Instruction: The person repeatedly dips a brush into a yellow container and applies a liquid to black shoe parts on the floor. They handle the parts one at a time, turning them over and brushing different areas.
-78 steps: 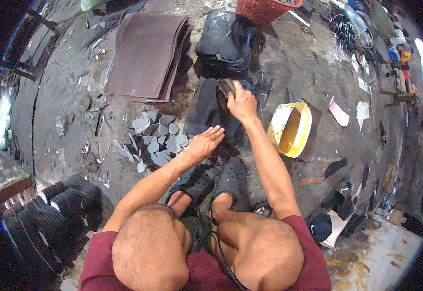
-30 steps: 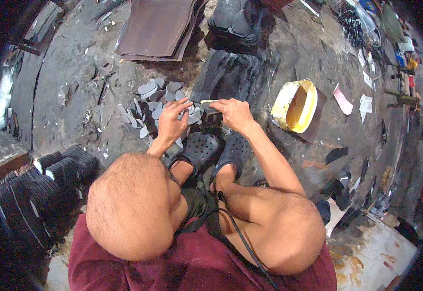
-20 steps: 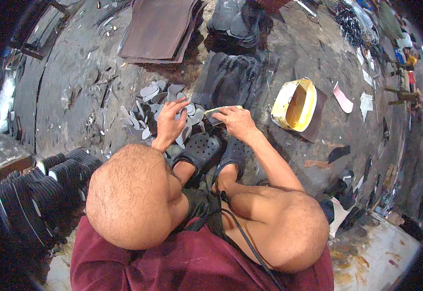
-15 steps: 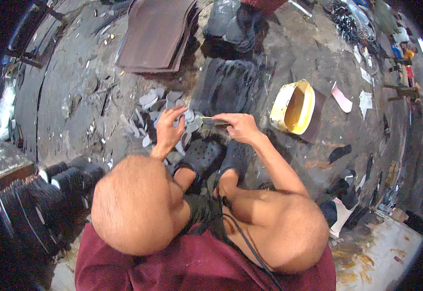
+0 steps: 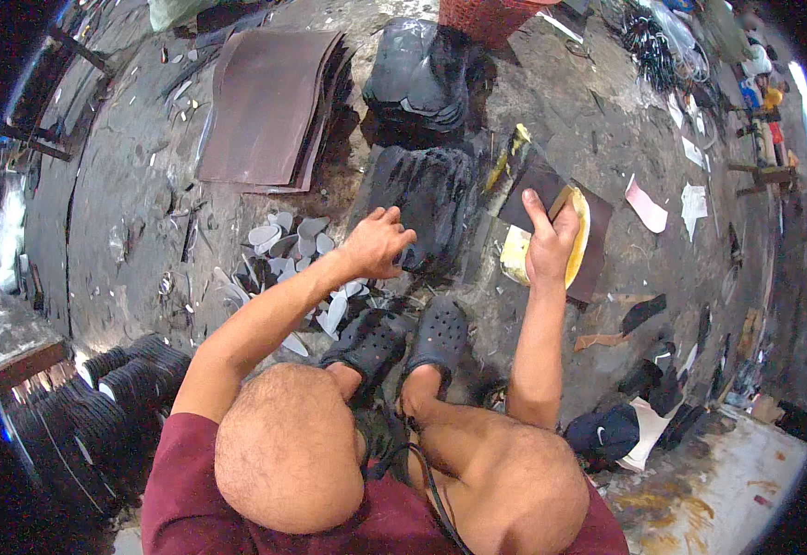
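Observation:
My right hand [image 5: 552, 242] grips a dark brown flat spreader piece [image 5: 540, 178], its far end smeared with yellow glue. It is held over a yellow-and-white tub [image 5: 581, 242], part of which my hand hides. My left hand [image 5: 380, 242] is at the near left side of a worn black slab [image 5: 427, 190] on the floor. Its fingers are loosely bent and apart, with nothing visible in them. A loose heap of grey sole-shaped cut pieces [image 5: 279, 242] lies beside my left forearm.
Beyond the slab sits a black wrapped block [image 5: 417, 74], with a red basket [image 5: 487, 20] behind it. Stacked brown sheets [image 5: 269, 111] lie far left. Rows of black soles [image 5: 61, 416] stand near left. Scraps and a dark cap [image 5: 602, 435] lie to the right.
My right hand has moved right from the grey pieces to the tub and now holds the brown spreader piece. My left hand has shifted right, from the heap to the slab.

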The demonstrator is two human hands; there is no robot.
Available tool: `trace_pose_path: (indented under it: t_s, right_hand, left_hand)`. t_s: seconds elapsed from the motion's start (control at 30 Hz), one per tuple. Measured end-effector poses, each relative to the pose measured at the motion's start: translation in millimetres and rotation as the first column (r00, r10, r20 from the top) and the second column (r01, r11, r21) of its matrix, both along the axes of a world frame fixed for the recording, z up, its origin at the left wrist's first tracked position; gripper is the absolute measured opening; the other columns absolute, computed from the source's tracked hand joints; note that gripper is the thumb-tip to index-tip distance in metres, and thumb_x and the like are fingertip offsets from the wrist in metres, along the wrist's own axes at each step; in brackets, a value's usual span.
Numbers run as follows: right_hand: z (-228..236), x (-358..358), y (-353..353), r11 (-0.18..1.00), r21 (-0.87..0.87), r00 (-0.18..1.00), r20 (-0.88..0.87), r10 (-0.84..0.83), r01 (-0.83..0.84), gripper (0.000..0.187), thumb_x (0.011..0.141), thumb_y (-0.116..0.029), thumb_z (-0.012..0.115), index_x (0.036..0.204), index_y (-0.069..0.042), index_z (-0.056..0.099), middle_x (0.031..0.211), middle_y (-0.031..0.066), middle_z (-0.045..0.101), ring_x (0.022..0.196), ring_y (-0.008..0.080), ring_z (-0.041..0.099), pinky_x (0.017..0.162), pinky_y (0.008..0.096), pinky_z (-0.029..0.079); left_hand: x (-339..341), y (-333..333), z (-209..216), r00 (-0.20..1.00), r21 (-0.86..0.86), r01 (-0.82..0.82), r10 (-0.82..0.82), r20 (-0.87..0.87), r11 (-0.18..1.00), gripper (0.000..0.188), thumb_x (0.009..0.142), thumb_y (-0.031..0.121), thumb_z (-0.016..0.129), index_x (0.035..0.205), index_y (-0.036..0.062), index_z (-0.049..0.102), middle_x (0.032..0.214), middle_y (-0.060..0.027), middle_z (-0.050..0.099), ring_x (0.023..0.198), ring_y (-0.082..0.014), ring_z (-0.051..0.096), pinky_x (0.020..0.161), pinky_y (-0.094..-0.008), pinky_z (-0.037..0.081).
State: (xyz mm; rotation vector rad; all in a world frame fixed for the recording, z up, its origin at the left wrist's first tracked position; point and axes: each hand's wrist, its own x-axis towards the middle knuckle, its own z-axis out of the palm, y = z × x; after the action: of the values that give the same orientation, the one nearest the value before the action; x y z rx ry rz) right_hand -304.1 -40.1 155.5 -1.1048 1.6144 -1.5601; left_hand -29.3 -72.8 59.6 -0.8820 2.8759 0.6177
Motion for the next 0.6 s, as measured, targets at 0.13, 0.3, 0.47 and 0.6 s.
trace_pose_path:
  t_s: [0.13,0.3,0.47,0.6]
  right_hand:
    - [-4,14,-2,0.999,-0.010,0.992,0.116,-0.044,0.046,0.026,0.089,-0.015,0.076,0.104,-0.001,0.061,0.092,-0.0004,0.057,0.087,0.0141,0.051,0.082,0.0300,0.042]
    - [1,15,-2,0.997,-0.002,0.987,0.141,-0.081,0.082,0.031,0.090,-0.014,0.074,0.114,0.002,0.061,0.106,0.0050,0.065,0.100,0.0178,0.057,0.092,0.0314,0.043]
    - [-16,1,-5,0.987,-0.020,0.971,0.185,-0.152,0.158,0.050,0.091,-0.012,0.074,0.132,0.006,0.054,0.127,0.0124,0.060,0.117,0.0231,0.054,0.105,0.0335,0.039]
    - [-1,1,-2,0.990,-0.015,0.960,0.248,-0.132,0.140,0.046,0.091,-0.011,0.073,0.131,0.004,0.055,0.127,0.0103,0.060,0.117,0.0218,0.054,0.105,0.0330,0.039]
  left_hand:
    - [14,-42,-2,0.996,0.326,-0.008,0.038,-0.084,0.945,0.026,0.079,0.027,0.071,0.097,0.0089,0.072,0.093,-0.0129,0.071,0.103,-0.0356,0.059,0.094,-0.0472,0.047]
    - [2,-92,43,0.983,0.039,-0.142,0.146,-0.115,0.989,0.014,0.084,0.020,0.063,0.086,0.0082,0.070,0.086,-0.0167,0.070,0.092,-0.0379,0.062,0.081,-0.0511,0.052]
    - [-22,-172,184,0.839,-0.459,-0.511,0.304,-0.452,0.727,0.012,0.089,0.018,0.063,0.094,0.0075,0.067,0.088,-0.0150,0.068,0.092,-0.0392,0.063,0.079,-0.0505,0.052]
    - [-30,-236,221,0.749,-0.625,-0.616,0.110,-0.653,0.480,0.012,0.090,0.016,0.061,0.098,0.0093,0.066,0.088,-0.0134,0.069,0.094,-0.0357,0.063,0.085,-0.0476,0.051]
